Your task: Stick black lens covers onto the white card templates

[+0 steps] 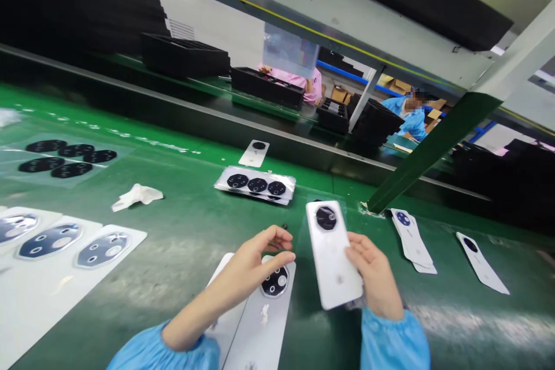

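Note:
My right hand (375,269) grips a white phone (333,254) by its right edge, tilted with its back and round black camera area facing me. My left hand (255,260) hangs to its left, thumb and fingers apart and holding nothing. Under the left hand lie pale phone-shaped sheets (262,324), one with a black camera print partly hidden by the thumb. Behind the hands sits a stack of clear-wrapped pieces (255,184) with black camera prints. A small white phone-shaped piece (254,154) lies farther back.
At left lie large printed sheets (56,277), a crumpled white scrap (137,196) and black camera stickers on film (67,156). White phone-shaped pieces (414,243) lie at right, near a slanted green post (429,156). Black trays (266,87) stand on the shelf; two people are beyond.

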Tool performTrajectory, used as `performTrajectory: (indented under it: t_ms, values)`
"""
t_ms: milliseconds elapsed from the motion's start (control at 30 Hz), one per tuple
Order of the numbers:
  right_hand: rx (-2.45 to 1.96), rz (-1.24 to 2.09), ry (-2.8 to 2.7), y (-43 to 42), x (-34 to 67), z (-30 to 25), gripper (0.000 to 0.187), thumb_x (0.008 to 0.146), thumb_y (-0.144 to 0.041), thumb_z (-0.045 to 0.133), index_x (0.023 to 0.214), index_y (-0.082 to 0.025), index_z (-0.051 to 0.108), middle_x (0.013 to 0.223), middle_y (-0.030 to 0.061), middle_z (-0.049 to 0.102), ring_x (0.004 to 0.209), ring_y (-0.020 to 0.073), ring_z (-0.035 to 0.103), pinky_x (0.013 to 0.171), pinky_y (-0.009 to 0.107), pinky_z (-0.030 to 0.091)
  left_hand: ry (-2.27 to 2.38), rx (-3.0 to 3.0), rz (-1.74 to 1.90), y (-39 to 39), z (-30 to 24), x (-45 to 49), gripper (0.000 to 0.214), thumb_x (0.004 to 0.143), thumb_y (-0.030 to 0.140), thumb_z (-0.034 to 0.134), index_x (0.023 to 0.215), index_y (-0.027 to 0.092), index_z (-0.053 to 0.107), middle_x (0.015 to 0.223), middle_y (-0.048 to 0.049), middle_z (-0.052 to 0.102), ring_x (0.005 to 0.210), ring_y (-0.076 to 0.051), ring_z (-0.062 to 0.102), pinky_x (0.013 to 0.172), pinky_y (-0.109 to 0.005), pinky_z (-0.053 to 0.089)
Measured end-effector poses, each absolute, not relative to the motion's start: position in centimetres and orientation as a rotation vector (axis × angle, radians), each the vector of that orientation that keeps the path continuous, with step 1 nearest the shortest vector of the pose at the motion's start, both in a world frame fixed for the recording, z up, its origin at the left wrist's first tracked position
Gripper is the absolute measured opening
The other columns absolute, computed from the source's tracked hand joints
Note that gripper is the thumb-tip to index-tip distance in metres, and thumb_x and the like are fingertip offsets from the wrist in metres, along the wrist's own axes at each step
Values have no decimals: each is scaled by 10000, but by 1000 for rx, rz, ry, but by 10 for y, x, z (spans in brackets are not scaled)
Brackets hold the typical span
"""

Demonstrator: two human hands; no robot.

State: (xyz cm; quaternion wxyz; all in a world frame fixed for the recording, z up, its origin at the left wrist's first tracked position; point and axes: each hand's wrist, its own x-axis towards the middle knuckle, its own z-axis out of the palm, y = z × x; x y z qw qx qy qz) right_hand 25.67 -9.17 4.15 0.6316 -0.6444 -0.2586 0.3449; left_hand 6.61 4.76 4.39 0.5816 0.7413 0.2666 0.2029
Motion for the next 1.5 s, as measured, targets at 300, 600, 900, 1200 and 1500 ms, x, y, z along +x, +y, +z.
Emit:
performTrajectory:
  t_ms: [300,600,900,1200,1500]
  values:
    - [-1835,438,-348,-148,382,30,328,500,-312,758,782,-174,664,643,70,709,538,259,654,545,402,507,606,2507,65,65,43,50,389,606,170,688,970,195,552,1020,-58,596,990,-277,486,861,-395,329]
    - [-2217,103,-510,-153,384,42,213,565,-360,706,738,-238,684,842,143,680,1060,489,490,872,608,283,546,2531,-20,53,36,60,654,478,167,820,1056,159,514,1067,-85,534,1019,-299,455,891,-398,329]
    - [-1855,702,-1153,-96,256,36,300,795,-372,599,1057,-235,644,996,48,686,828,204,621,722,339,483,509,2444,46,52,42,60,452,533,178,783,868,188,479,948,-25,478,921,-243,414,803,-357,355]
    - [-1399,1143,-982,-70,220,30,274,765,-378,661,940,-189,568,669,-42,573,565,103,547,477,205,418,548,1762,306,47,36,62,815,613,212,722,1306,280,300,1131,-44,466,984,-236,524,805,-346,438]
    - [-1831,840,-1263,-68,278,34,345,832,-371,539,1144,-226,520,837,-3,613,634,144,614,565,280,464,507,1037,292,29,25,76,466,666,240,696,1057,215,442,890,0,642,818,-194,630,672,-285,482]
